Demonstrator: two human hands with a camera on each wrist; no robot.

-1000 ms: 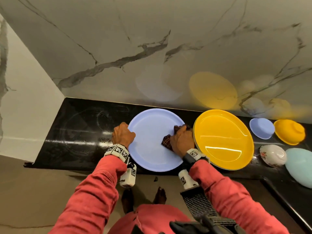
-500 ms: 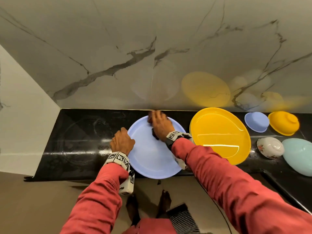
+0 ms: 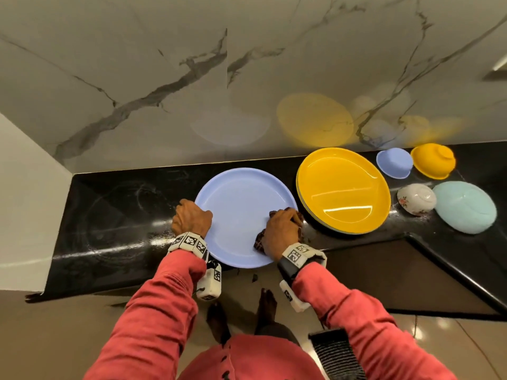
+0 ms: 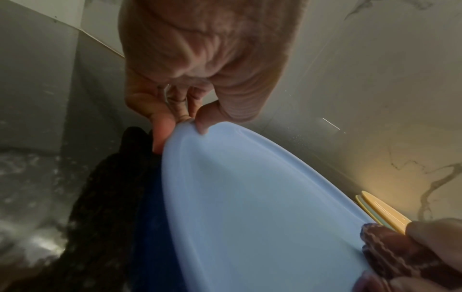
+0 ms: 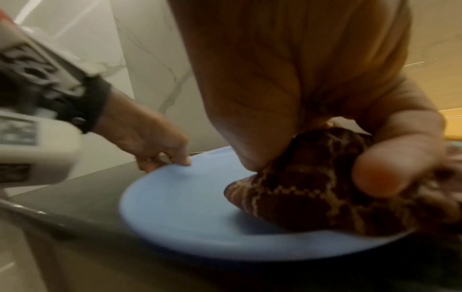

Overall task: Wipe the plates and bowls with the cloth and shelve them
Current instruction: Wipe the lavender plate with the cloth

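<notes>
Blue plate [image 3: 241, 212] under the right hand's [image 3: 279, 233] brown cloth [image 5: 307, 193].

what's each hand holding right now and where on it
The left hand pinches the blue plate at its left rim, thumb on top. The right hand grips the bunched brown cloth, pressing it on the plate's right side.

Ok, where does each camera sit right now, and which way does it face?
Head: above, facing down at the counter; both hands, red sleeves and feet show.
Left wrist: beneath the left hand, facing along the fingers pinching the blue plate rim.
Right wrist: beneath the right hand, facing the brown checked cloth it presses on the plate.
All three share plate and cloth.
</notes>
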